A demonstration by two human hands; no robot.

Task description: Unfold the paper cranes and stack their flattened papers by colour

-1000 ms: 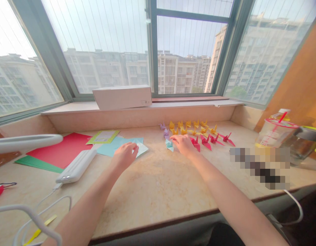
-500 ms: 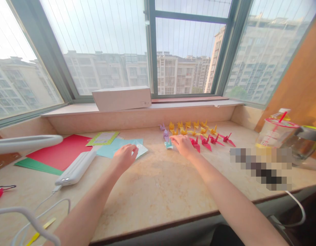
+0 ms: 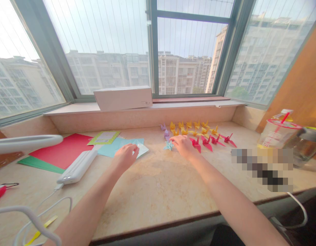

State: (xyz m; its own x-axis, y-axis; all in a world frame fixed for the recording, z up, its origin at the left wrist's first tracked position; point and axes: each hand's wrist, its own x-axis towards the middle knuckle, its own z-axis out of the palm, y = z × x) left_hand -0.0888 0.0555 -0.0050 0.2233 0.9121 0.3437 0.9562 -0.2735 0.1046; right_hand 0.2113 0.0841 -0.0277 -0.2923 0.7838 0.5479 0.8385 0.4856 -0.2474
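My right hand reaches across the table to a small light blue paper crane, its fingertips closed at the crane's right side; the thumb is hidden. Just behind stand lilac paper cranes. Close by on the right is a row of red paper cranes, with rows of yellow paper cranes farther back. My left hand hovers loosely bent over the near edge of light blue paper sheets, fingers a little apart and nothing seen in them.
Left are red paper, green paper, a yellow-green packet and a white power bank with a cable. A white box sits on the sill. On the right stand a plastic cup with a straw, a dark-lidded jar and a blurred-out object.
The light blue crane has turned slightly and its folded shape shows more plainly. Both hands keep nearly the same pose; the whole view has shifted a little.
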